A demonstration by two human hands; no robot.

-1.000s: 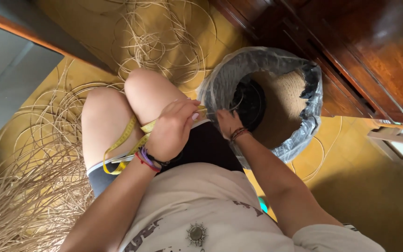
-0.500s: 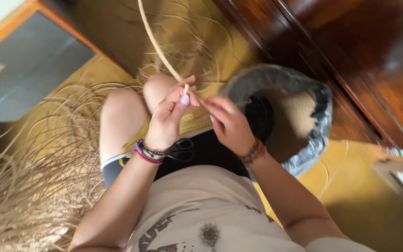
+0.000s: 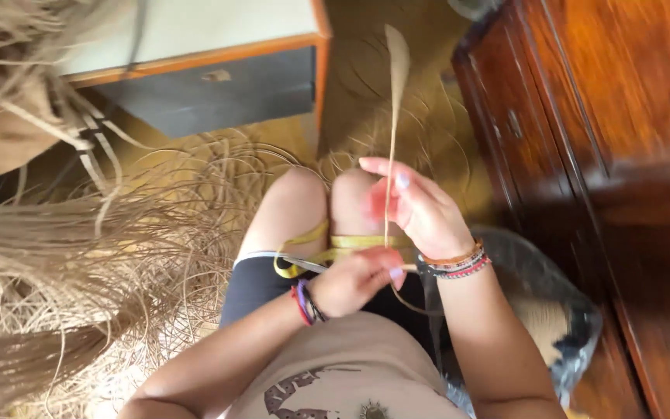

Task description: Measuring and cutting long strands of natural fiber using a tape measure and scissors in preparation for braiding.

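Both hands have risen mid-frame: my right hand (image 3: 420,206) pinches an upright straw strip (image 3: 394,116), my left hand (image 3: 354,279) grips its lower end; loose straw (image 3: 118,256) at left remains unworked.

Right hand (image 3: 416,206) raised above knees, pinching upright pale reed strip (image 3: 394,116). Left hand (image 3: 358,278) closed on strip's lower end. Yellow measuring tape (image 3: 327,248) across thighs. Loose reed strands (image 3: 102,264) on floor; wooden cabinet (image 3: 614,155) alongside.

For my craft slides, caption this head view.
Both hands, right hand and left hand, hold a thin tan straw strip upright above knees.
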